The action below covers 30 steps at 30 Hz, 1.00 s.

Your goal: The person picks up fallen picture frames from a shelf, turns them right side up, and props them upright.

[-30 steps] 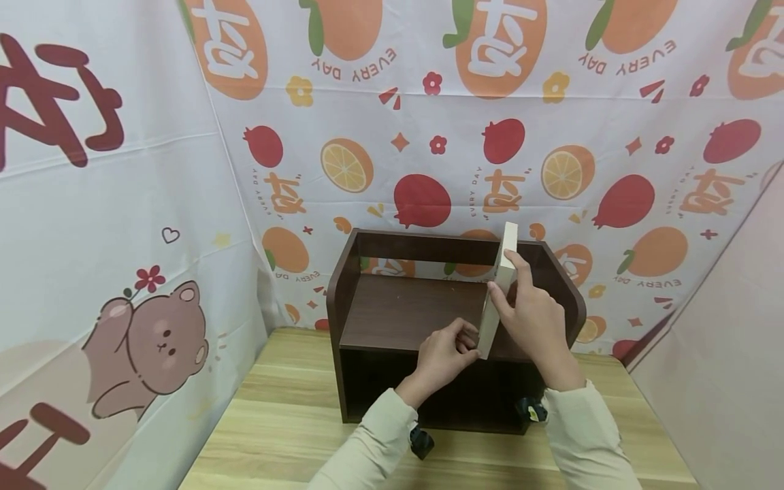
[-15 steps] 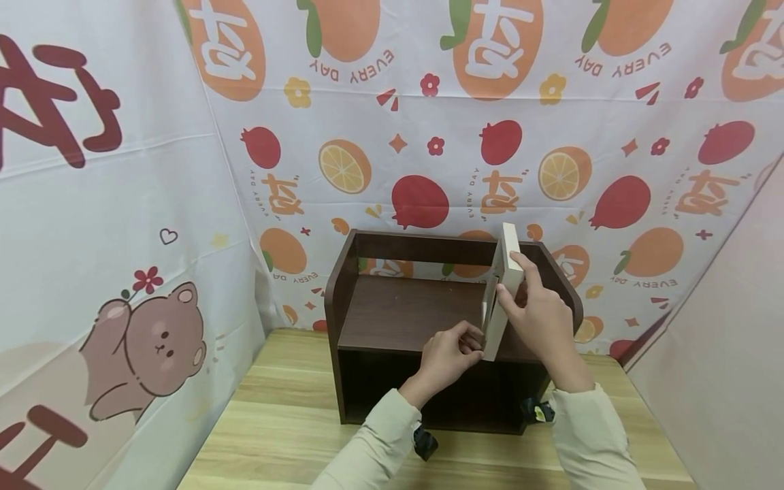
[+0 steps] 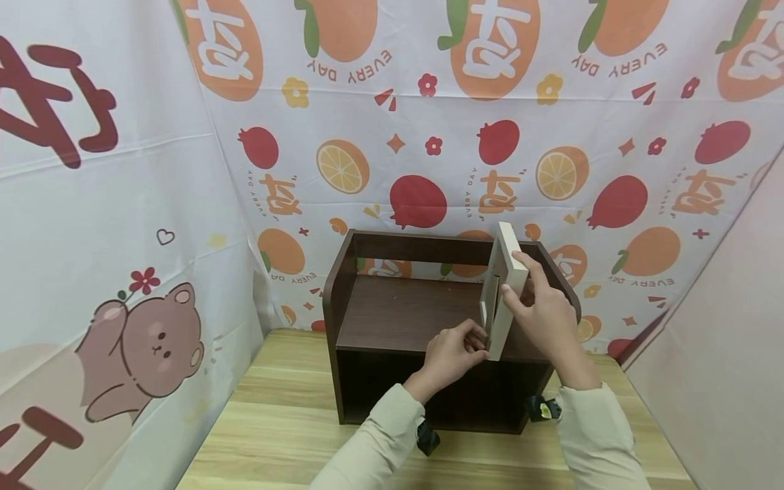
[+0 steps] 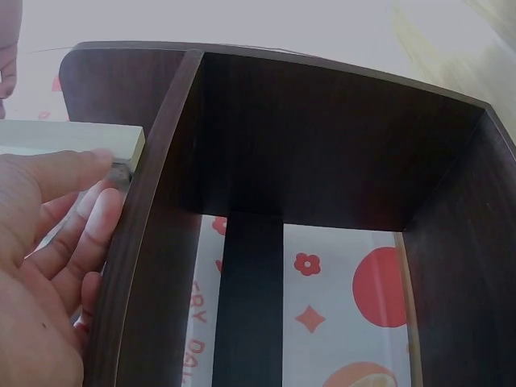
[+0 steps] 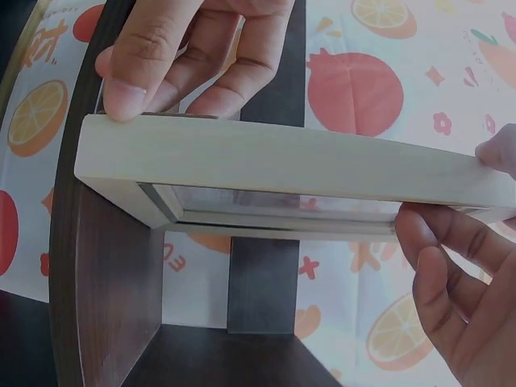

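A cream photo frame [image 3: 502,327] stands nearly upright at the front right of a dark brown shelf unit [image 3: 392,306]. My left hand [image 3: 451,354] pinches its lower front corner between thumb and fingers; in the left wrist view that hand [image 4: 56,210] lies beside the shelf board's edge. Higher up, my right hand [image 3: 545,313] grips the frame's near edge with thumb and forefinger. The right wrist view shows both hands on the frame [image 5: 274,157], with a recess and a see-through sheet inside it. Whether its bottom touches the shelf cannot be told.
The unit has an upper shelf with side panels and a back rail, and a dark lower compartment [image 3: 392,388]. It sits on a light wooden table [image 3: 269,408]. Fruit-printed cloth [image 3: 367,116] hangs behind, and a bear-printed cloth [image 3: 135,204] on the left.
The photo frame has turned, so more of its left face and the recess in it shows. My right hand has shifted slightly to the right with it. My left hand keeps the lower corner.
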Tool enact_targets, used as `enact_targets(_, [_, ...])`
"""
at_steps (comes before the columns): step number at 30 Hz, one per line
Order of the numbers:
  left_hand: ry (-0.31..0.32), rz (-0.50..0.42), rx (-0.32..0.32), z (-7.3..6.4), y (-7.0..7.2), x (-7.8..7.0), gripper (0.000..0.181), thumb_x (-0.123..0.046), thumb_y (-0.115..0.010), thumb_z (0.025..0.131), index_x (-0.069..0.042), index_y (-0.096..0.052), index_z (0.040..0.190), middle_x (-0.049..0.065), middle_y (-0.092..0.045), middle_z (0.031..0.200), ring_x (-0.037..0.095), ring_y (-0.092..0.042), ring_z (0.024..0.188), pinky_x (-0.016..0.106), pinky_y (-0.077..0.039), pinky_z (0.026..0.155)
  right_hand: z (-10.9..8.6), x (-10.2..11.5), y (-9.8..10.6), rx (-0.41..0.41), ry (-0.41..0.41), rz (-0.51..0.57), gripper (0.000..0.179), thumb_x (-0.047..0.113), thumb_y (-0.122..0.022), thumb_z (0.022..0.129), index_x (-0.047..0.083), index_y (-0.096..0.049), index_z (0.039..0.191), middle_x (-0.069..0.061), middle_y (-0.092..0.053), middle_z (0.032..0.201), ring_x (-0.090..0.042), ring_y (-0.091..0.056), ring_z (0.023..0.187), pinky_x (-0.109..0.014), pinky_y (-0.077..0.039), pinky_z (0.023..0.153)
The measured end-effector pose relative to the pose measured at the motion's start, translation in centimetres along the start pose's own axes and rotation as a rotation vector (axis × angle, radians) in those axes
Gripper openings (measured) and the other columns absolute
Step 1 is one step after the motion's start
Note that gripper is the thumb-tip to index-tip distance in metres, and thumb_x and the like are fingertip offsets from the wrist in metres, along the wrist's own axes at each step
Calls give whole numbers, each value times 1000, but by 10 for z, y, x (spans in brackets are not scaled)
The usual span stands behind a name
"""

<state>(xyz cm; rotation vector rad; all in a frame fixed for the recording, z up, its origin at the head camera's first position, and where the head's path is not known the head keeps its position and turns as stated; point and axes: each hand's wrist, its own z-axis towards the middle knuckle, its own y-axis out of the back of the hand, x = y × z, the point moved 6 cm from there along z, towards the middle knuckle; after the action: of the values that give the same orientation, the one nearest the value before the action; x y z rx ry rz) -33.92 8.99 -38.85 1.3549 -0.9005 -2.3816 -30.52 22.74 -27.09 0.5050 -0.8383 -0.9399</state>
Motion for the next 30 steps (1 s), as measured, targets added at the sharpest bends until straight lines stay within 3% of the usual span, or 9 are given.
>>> enact_targets(9, [27,11,23,2,-3,1,19,-30,-75,84,-22,-64,97,-11,-70,84,-6,-58,67,19,-43,62,2,-9,-2,86,-23,77,60,28,-55,97,33,-27,150,-9,-62,73,-16,-49,53,-31,-38,49])
enact_targets(16, [34,17,25,3,-3,2,20,-32,-75,84,-23,-64,98,-12,-70,84,-6,-58,67,20,-43,63,0,-10,0,75,-47,111,59,29,-54,97,31,-27,150,-22,-70,102,-27,-68,76,-41,-50,61])
enact_targets(30, [44,-12,38,4,-1,5,23,-33,-76,83,-24,-65,100,-13,-69,84,-6,-58,68,20,-43,63,0,-11,1,75,-71,81,60,32,-54,97,30,-27,150,-22,-70,103,-27,-67,75,-39,-48,61])
